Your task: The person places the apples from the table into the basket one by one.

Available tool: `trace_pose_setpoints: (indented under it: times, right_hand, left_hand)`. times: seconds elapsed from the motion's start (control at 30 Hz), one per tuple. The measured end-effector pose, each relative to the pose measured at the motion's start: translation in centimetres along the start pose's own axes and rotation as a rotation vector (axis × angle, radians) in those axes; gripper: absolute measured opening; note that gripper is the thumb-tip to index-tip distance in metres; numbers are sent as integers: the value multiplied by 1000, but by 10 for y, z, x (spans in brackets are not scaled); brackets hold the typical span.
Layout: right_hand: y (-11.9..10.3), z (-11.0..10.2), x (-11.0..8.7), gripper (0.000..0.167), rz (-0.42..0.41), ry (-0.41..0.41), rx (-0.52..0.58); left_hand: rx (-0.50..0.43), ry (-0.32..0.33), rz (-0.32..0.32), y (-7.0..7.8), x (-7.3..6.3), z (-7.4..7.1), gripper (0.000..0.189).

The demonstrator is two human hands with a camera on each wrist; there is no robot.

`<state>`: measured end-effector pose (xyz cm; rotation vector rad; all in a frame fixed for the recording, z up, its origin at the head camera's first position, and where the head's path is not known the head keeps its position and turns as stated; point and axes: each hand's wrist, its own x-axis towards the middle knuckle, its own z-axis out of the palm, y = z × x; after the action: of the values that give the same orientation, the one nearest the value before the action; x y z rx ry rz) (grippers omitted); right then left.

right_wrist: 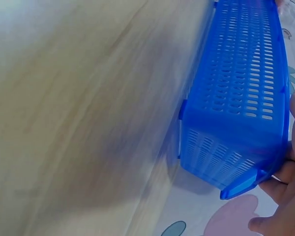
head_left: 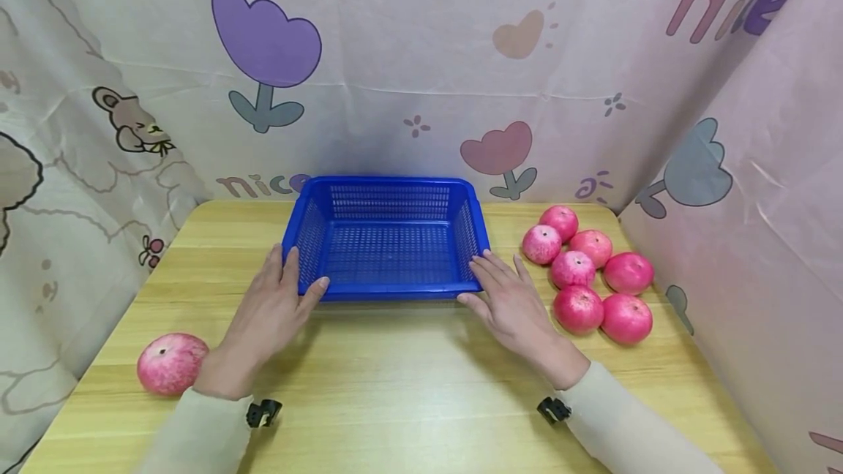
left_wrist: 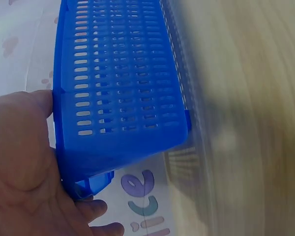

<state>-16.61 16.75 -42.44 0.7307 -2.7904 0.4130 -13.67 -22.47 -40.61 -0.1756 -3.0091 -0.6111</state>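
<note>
A blue slotted plastic basket [head_left: 388, 185] stands empty at the middle back of the wooden table [head_left: 408, 379]. My left hand [head_left: 299, 276] lies against its near left corner, fingers straight along the side wall and thumb on the front rim. My right hand [head_left: 477, 284] rests the same way at the near right corner. In the left wrist view the basket [left_wrist: 123, 73] fills the frame beside my palm [left_wrist: 29, 162]. The right wrist view shows the basket's corner [right_wrist: 241, 88] by my fingers [right_wrist: 285, 196]. Several pink apples [head_left: 579, 269] lie in a cluster just right of my right hand.
One more pink apple [head_left: 173, 363] lies alone near the table's front left, beside my left forearm. Patterned cloth walls [head_left: 757, 189] close in the table at the back and on both sides. Bare wood stretches between my arms.
</note>
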Motion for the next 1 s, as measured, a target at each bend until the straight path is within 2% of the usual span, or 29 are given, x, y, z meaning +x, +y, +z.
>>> trace_pose_setpoints:
  times: [0.3,0.47,0.53,0.63,0.8,1.0]
  right_hand:
    - [7,-6,-12,53,-3,145,-12]
    - [9,-4,-12,46,-25,257,7]
    - [8,-2,-9,47,-19,278,22]
    - [4,-1,-7,53,28,244,53]
    - [-2,-3,-4,66,135,102,90]
    - [-7,-5,-1,83,187,-9,94]
  left_hand:
    - [2,-3,8,18,-7,8,93]
    - [-10,-2,2,23,-9,10,95]
    - [-15,-1,3,23,-9,9,96]
    - [-25,-12,-2,24,-8,8,99]
    - [-40,-18,-15,25,-9,8,101]
    - [-56,-12,-14,25,-9,8,101]
